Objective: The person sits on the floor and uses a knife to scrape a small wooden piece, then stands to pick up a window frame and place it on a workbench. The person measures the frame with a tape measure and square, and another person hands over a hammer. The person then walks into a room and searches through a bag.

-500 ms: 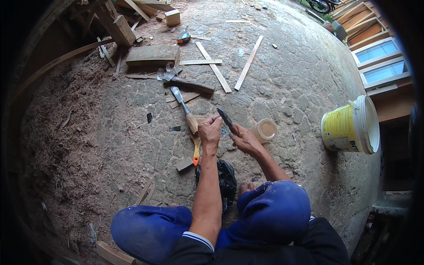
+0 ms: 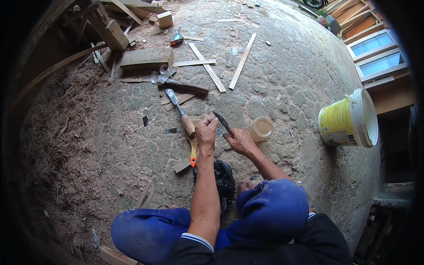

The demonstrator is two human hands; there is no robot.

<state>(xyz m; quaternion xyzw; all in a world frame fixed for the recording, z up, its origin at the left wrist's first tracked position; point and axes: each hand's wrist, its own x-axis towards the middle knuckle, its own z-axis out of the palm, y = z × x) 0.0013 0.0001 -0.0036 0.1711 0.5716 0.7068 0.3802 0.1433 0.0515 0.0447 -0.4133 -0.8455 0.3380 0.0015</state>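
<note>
My right hand [image 2: 241, 141] grips dark pliers [image 2: 223, 121], whose tapered end points up and left, beside my left fingertips. My left hand [image 2: 206, 131] is closed in a pinch; whatever lies between its fingers is too small to make out. Thin bluish strands [image 2: 221, 130] show between the two hands, too fine to identify. Right of the hands stands a round clear tub [image 2: 261, 128] with tan contents. A chisel [image 2: 180, 112] with a wooden handle lies left of my left hand, with a paintbrush [image 2: 193, 150] just below it.
A hammer [image 2: 185, 85], thin wood strips [image 2: 242, 61], a wood block [image 2: 147, 58] and a tape measure [image 2: 176, 39] lie ahead. A yellow-and-white bucket [image 2: 340, 120] stands right. Wood shavings [image 2: 66, 145] cover the left ground. A black plastic bag [image 2: 223, 181] sits between my legs.
The view has shifted slightly, so the ground items appear a little further left. Both hands stay close together, the right still gripping the pliers, whose tip remains by the left fingers.
</note>
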